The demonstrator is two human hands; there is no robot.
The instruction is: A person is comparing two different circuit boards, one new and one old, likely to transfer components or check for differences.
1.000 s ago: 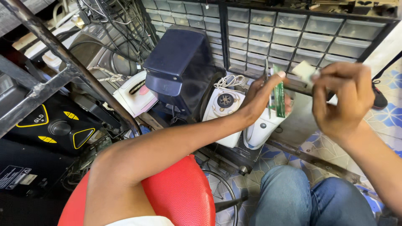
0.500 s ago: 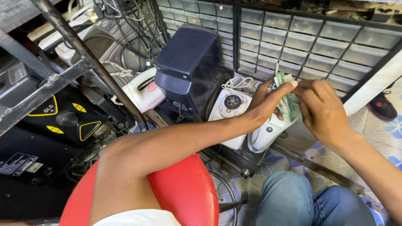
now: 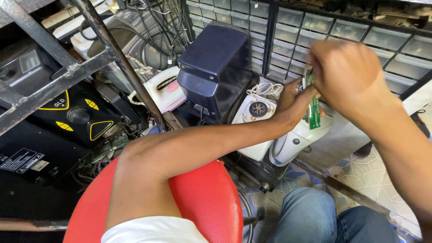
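1. Left hand (image 3: 294,101) gripped a green circuit board (image 3: 312,108), held upright above a white kettle (image 3: 294,141).
2. Right hand (image 3: 346,76) closed over the board's top edge; fingers blurred, exact grip unclear.
3. Dark blue appliance (image 3: 216,67) stood just left, near a red stool (image 3: 198,202).

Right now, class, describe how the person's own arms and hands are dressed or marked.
Both arms are bare to the upper arm. The left hand and right hand wear no gloves, rings or watch. A white short sleeve shows at the left shoulder.
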